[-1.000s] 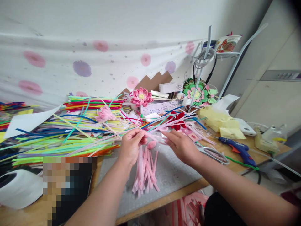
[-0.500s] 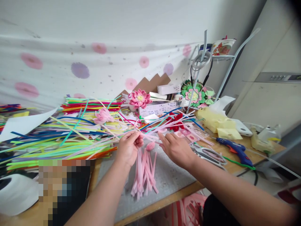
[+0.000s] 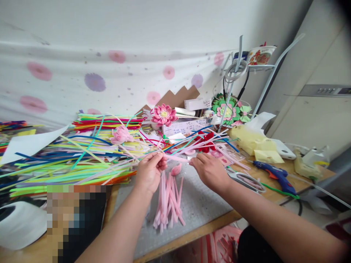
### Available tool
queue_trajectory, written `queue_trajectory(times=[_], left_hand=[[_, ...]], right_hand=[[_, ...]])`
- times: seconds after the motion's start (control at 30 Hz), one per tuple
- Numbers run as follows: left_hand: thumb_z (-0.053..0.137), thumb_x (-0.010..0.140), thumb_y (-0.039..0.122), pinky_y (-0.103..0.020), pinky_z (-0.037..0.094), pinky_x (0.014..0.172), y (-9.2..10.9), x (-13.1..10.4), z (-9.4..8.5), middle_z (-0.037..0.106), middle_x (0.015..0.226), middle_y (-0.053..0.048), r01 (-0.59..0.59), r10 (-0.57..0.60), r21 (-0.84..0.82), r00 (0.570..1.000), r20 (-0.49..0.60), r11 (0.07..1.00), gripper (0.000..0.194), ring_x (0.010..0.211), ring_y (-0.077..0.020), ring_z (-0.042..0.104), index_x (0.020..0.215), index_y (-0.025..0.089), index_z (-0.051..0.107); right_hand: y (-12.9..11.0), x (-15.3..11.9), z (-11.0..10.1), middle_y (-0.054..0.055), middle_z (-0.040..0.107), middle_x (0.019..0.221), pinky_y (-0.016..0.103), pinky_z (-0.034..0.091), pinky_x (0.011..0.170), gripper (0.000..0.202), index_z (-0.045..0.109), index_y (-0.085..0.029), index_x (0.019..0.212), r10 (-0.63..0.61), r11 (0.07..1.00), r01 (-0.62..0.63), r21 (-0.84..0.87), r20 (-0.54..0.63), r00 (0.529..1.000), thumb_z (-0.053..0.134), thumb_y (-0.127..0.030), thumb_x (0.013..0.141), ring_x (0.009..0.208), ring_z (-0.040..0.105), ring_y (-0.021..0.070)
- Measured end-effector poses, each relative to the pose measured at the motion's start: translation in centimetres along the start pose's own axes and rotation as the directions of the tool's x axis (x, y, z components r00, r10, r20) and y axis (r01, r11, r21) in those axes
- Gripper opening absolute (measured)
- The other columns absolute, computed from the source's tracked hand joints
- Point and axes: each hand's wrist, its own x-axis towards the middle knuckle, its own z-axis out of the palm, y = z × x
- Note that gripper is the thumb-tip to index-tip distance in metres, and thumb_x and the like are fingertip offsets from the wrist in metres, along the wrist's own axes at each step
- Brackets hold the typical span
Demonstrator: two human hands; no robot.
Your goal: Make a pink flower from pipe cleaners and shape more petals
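Note:
My left hand (image 3: 150,170) is closed in a pinch on a pale pink pipe cleaner (image 3: 177,157), which stretches across toward my right hand (image 3: 210,171). The fingers of my right hand are curled together at its other end, with a small pale tip showing beside them. Just below the strip lies a small pink petal-shaped piece (image 3: 176,169). Under it, a bundle of cut pink pipe cleaners (image 3: 168,204) rests on the grey cutting mat (image 3: 197,208).
Colourful pipe cleaners (image 3: 65,171) are heaped at the left. A pink flower (image 3: 164,114) stands behind my hands, and a paler pink bloom (image 3: 121,135) lies on the heap. Scissors (image 3: 246,181) and a blue glue gun (image 3: 275,175) lie at the right.
My right hand has slid a little to the right along the pink pipe cleaner, its fingers now more curled. My left hand has stayed in place.

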Motion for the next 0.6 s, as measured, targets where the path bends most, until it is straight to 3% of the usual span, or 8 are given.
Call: queue_trajectory(times=[0.13, 0.37, 0.47, 0.6], left_hand=[[0.073, 0.059, 0.019, -0.015, 0.044, 0.045, 0.0, 0.0, 0.0, 0.06, 0.054, 0.002, -0.017, 0.017, 0.025, 1.0, -0.006, 1.0, 0.014, 0.047, -0.0057, 0.053, 0.064, 0.012, 0.062], [0.072, 0.062, 0.021, -0.015, 0.042, 0.047, 0.0, 0.3, -0.3, 0.059, 0.055, 0.002, -0.064, 0.061, 0.086, 0.997, 0.037, 0.994, 0.012, 0.049, -0.0053, 0.052, 0.065, 0.013, 0.063], [0.072, 0.064, 0.022, -0.015, 0.041, 0.047, 0.1, 0.4, -0.3, 0.058, 0.056, 0.002, -0.078, 0.066, 0.13, 0.993, 0.099, 0.988, 0.013, 0.049, -0.0054, 0.051, 0.063, 0.013, 0.062], [0.071, 0.065, 0.026, -0.017, 0.041, 0.049, -0.1, 0.2, -0.1, 0.058, 0.059, 0.002, -0.066, 0.03, 0.197, 0.983, 0.18, 0.978, 0.015, 0.05, -0.0061, 0.051, 0.065, 0.013, 0.062]], right_hand=[[0.0, -0.1, -0.4, 0.006, 0.061, 0.069, 0.029, 0.024, 0.053, 0.033, 0.061, -0.015, 0.075, 0.041, 0.999, -0.039, -0.021, 0.069, 0.997, 0.037, -0.029, 0.093, 0.065, 0.056, 0.0176], [-0.1, -0.1, -0.6, 0.005, 0.062, 0.067, 0.028, 0.026, 0.053, 0.034, 0.062, -0.015, 0.075, -0.009, 0.991, -0.013, 0.136, 0.163, 0.987, 0.036, -0.027, 0.093, 0.062, 0.057, 0.0155], [0.0, -0.3, -0.9, 0.005, 0.064, 0.073, 0.026, 0.03, 0.055, 0.032, 0.062, -0.015, 0.08, 0.023, 0.958, -0.076, 0.278, 0.19, 0.981, 0.039, -0.033, 0.092, 0.065, 0.058, 0.0143], [0.1, -0.8, -1.5, 0.004, 0.066, 0.08, 0.022, 0.035, 0.061, 0.023, 0.063, -0.017, 0.087, 0.043, 0.839, -0.15, 0.522, 0.211, 0.976, 0.047, -0.033, 0.088, 0.07, 0.058, 0.0122]])
